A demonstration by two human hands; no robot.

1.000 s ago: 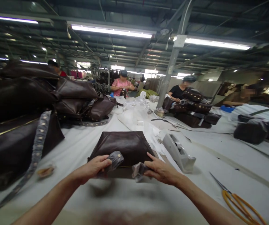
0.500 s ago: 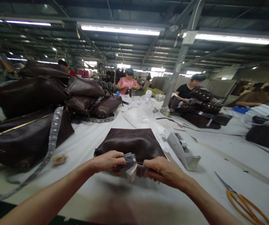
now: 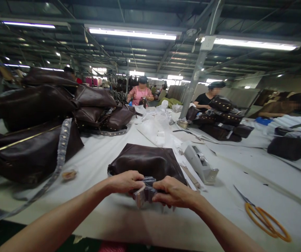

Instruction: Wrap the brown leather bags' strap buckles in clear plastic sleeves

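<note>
A dark brown leather bag (image 3: 147,159) lies on the white-covered table right in front of me. At its near edge, my left hand (image 3: 128,182) pinches a strap wrapped in clear plastic (image 3: 148,182). My right hand (image 3: 172,191) grips the same wrapped strap a short way to the right, its fingers curled under. A pale tag or folded slip (image 3: 140,196) hangs down between the two hands. The fingertips beneath the strap are partly hidden.
Brown bags (image 3: 35,147) are piled at left, one with a plastic-wrapped studded strap (image 3: 64,140). A grey tape dispenser (image 3: 201,164) stands right of my bag. Orange-handled scissors (image 3: 265,218) lie farther right. Co-workers (image 3: 140,93) sit across the table beside more bags (image 3: 223,120).
My hands have come closer together on the wrapped strap. The pale slip has shifted left, towards my left hand. The view has shifted slightly.
</note>
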